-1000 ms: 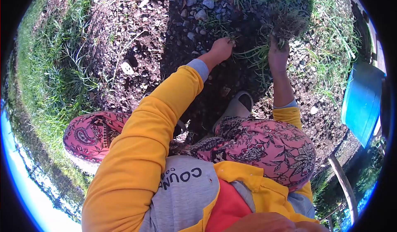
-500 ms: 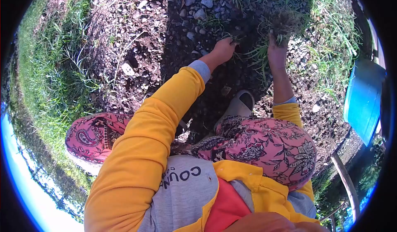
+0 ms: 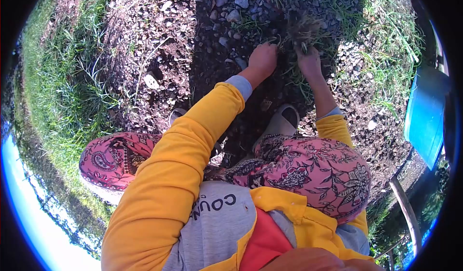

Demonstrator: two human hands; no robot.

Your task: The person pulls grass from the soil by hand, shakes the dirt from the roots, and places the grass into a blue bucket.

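My right hand (image 3: 310,63) is closed around an uprooted grass clump (image 3: 303,29), with its brown, tangled roots showing above the fingers. Just left of it, my left hand (image 3: 263,58) is curled shut, and thin grass blades (image 3: 279,43) stick out at its fingertips. Shade makes it hard to see exactly what the left fingers grip. Both hands are over dark, shaded soil (image 3: 222,73), in front of my feet.
Grey stones (image 3: 234,16) lie beyond the hands. Green grass grows at the left (image 3: 62,87) and right (image 3: 390,44). A blue container (image 3: 427,116) stands at far right, near a wooden stick (image 3: 405,213). My light shoe (image 3: 282,121) rests on the soil.
My right hand has moved left with the grass clump, closer to my left hand. The left hand has shifted only slightly.
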